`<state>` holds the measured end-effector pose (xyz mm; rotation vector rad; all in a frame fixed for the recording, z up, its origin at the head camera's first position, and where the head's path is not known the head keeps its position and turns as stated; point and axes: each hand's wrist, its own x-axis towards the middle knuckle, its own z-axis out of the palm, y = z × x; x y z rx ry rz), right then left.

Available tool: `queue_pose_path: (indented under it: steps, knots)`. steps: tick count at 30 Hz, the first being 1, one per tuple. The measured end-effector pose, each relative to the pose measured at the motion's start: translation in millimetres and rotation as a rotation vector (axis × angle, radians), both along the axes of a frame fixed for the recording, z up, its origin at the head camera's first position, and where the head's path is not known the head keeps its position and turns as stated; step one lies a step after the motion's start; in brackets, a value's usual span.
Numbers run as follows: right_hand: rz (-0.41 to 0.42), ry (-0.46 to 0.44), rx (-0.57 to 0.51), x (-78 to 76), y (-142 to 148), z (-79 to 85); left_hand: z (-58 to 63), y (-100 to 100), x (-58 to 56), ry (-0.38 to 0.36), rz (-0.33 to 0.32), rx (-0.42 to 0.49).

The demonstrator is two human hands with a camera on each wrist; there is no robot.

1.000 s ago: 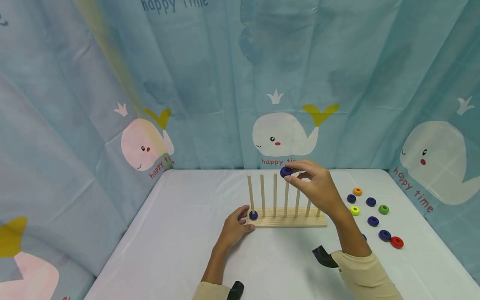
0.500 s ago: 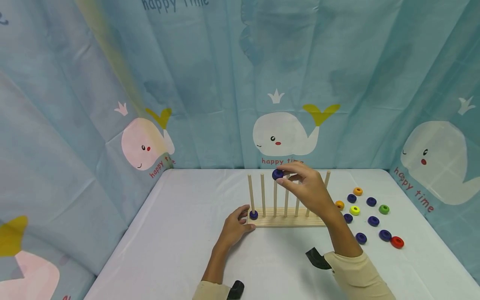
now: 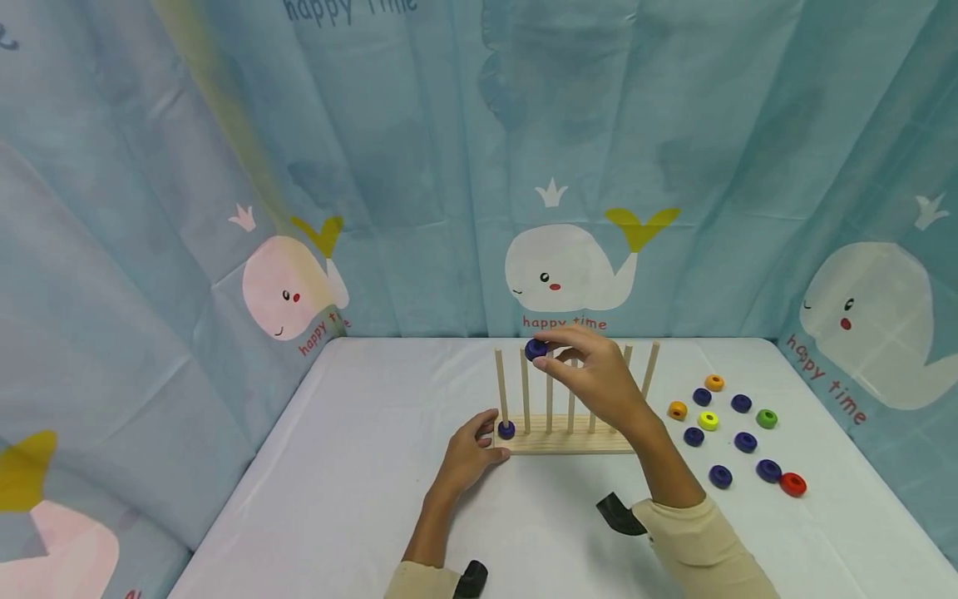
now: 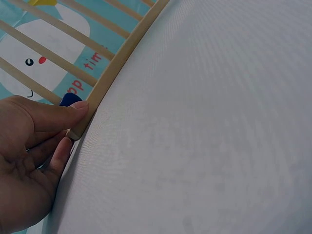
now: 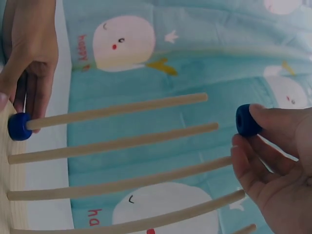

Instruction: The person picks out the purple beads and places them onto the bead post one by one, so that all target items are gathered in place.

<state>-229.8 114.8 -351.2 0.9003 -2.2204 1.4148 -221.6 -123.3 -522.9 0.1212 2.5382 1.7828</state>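
A wooden peg rack (image 3: 569, 443) stands on the table, its row of thin upright pegs rising from a flat base. My left hand (image 3: 464, 456) holds the base at its left end, thumb along the front edge (image 4: 92, 102). Down at the foot of the leftmost peg sits a dark blue ring bead (image 3: 506, 431). With thumb and fingers, my right hand (image 3: 595, 378) pinches another blue ring bead (image 3: 535, 349) up near the peg tops. In the right wrist view this bead (image 5: 247, 121) is apart from the second peg's tip (image 5: 214, 126), its hole facing the pegs.
Right of the rack lie loose ring beads: several blue ones (image 3: 721, 477), two orange (image 3: 714, 383), one yellow (image 3: 708, 421), one green (image 3: 766, 418) and one red (image 3: 793, 484). A light blue whale-print curtain (image 3: 419, 274) surrounds the white table (image 3: 337, 491).
My right hand has carried the blue bead leftward along the peg tops, from around the fourth peg to close by the second. My left hand stays at the base's end.
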Motion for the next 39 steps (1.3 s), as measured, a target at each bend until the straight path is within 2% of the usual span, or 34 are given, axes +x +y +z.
queue_pose_path:
  steps: [4, 12, 22, 30, 39]
  knots:
    - [0.010, -0.015, -0.008, -0.1, -5.5, -0.7, -0.1, -1.1, 0.8, -0.001, -0.002, -0.001]
    - [0.047, 0.020, -0.029, -2.2, -16.9, -0.1, 2.1, -2.3, 1.1, 0.005, -0.003, -0.007]
    - [-0.047, 0.059, 0.045, -4.5, -27.3, 2.7, 2.6, -2.1, 1.6, 0.000, -0.002, -0.002]
    - [-0.016, 0.041, 0.042, -9.9, -32.4, 0.8, 2.0, -2.4, 1.5, 0.002, -0.006, 0.002]
    - [-0.009, 0.025, 0.094, -13.2, -36.1, -1.6, -0.2, -1.6, -0.1, 0.001, -0.009, -0.004]
